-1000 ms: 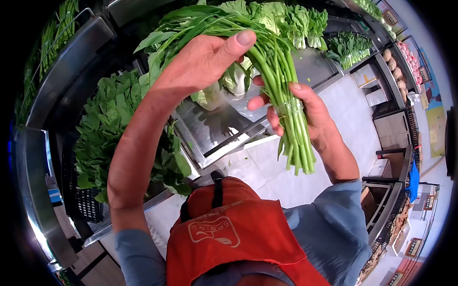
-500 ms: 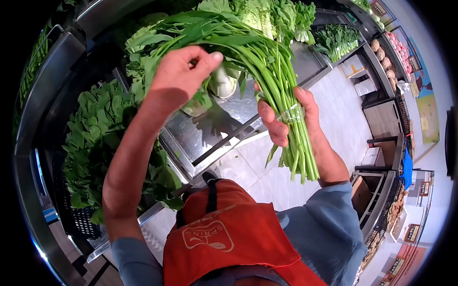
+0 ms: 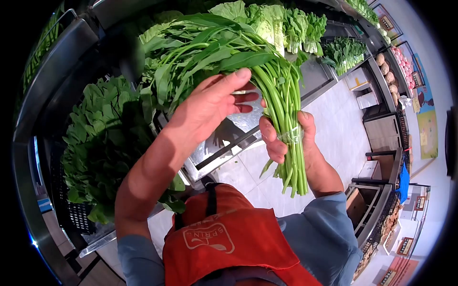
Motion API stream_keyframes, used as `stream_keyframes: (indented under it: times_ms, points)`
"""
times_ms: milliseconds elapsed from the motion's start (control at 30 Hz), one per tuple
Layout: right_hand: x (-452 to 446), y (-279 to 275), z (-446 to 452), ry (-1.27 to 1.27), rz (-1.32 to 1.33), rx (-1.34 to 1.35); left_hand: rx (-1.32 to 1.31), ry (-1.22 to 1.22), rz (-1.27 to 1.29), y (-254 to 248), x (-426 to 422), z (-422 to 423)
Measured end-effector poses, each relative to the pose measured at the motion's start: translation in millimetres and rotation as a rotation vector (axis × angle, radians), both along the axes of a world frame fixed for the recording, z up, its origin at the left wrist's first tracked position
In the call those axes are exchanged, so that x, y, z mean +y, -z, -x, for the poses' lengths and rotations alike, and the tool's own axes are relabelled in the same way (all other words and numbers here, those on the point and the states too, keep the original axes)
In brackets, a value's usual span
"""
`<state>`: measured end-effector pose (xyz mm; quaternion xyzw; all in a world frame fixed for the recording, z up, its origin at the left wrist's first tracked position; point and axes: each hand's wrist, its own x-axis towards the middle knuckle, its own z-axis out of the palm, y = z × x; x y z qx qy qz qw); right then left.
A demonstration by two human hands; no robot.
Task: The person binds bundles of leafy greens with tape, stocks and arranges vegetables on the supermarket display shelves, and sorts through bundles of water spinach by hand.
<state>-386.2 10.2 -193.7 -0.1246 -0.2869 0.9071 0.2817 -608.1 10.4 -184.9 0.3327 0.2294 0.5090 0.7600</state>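
Observation:
A long bunch of leafy green stems [image 3: 281, 102] is gripped near its clear band by my right hand [image 3: 288, 138], the cut ends pointing down. Its leaves arch over to the upper left. Under that arch, my left hand [image 3: 219, 100] is open, palm up with fingers spread, close beside the stems. Whether it touches the leaves is hard to tell. Behind the bunch, pale-ribbed lettuce heads [image 3: 269, 26] stand on the metal counter [image 3: 210, 150].
Broad-leaved greens [image 3: 102, 143] fill a black crate [image 3: 78, 217] on the left. More bundled greens [image 3: 344, 53] lie at the back right. Shelves with brown round produce [image 3: 389, 76] run down the right side. Pale floor tiles [image 3: 334, 114] lie beyond the counter.
My left hand has turned from a closer curl over the leaves to spread fingers beneath them. The bunch and my right hand have shifted slightly lower, and the stems hang more upright.

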Motion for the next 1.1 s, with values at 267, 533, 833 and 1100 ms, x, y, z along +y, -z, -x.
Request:
stream_keyframes:
  times_ms: [267,533,833,1100]
  points:
    - [-9.3,11.6,-10.3,-0.034,-0.039,-0.029,-0.005,0.037,-0.058,8.5,-21.5,-15.5]
    - [-24.0,8.8,-14.8,0.015,-0.158,-0.203,-0.07,-0.058,-0.027,15.2,-15.8,-6.7]
    - [-37.4,15.7,-21.1,0.08,-0.297,-0.297,0.056,0.052,-0.025,10.7,-27.1,3.4]
    - [-37.0,21.4,-32.7,0.032,-0.381,-0.366,1.157,0.36,-0.494,-51.2,-74.9,22.9]
